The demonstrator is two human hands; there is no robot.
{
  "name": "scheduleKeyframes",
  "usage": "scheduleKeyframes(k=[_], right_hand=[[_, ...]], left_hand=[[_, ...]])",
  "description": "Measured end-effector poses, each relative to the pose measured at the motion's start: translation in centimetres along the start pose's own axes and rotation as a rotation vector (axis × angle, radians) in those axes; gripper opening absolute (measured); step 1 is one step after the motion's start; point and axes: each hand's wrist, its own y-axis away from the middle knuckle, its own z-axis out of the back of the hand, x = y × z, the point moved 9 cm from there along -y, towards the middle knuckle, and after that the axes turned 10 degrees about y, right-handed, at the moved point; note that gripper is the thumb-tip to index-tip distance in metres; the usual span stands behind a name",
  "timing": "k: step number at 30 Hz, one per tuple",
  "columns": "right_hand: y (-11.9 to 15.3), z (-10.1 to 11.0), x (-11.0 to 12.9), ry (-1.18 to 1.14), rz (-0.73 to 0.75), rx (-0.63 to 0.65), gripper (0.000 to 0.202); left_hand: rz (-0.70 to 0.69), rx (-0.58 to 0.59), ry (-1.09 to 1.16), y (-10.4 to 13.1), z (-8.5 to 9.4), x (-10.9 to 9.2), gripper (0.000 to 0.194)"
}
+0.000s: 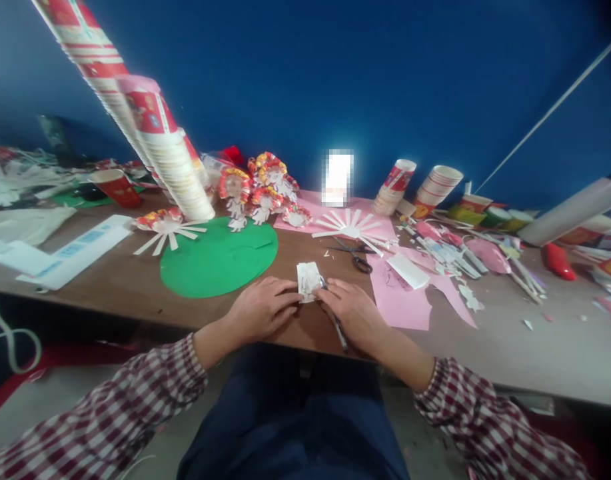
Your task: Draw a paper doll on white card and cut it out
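Observation:
A small white piece of paper (308, 281) with dark marks lies on the brown table near its front edge. My left hand (263, 308) touches its left side, with the fingers bent close together. At the paper's right side is my right hand (352, 312), fingers curled round a dark pen (341, 335) that slants down under the palm. Just behind my hands, black scissors (356, 255) lie on the table. To the left is a green paper oval (218, 257), and to the right a cut pink sheet (402, 293).
Tall stacks of paper cups (170, 160) lean at the back left, beside red and gold paper figures (262, 187). More cup stacks (438, 190) stand at the back right. Paper strips (448, 253) litter the right side. A blue wall (265, 73) rises behind.

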Motion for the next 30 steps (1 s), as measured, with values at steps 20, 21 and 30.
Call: scheduleKeyframes(k=[20,21,30], right_hand=[[-1.5,-0.4,1.1,0.079,0.06,0.075,0.03],[-1.5,-0.5,1.0,0.077,0.06,0.074,0.03],[-1.5,-0.4,0.7,0.082,0.021,0.07,0.024]], left_hand=[[0.133,-0.028,0.091,0.4,0.1,1.0,0.033],[0.137,-0.024,0.094,0.4,0.1,1.1,0.034],[0.154,-0.017,0.086,0.5,-0.2,1.3,0.03]])
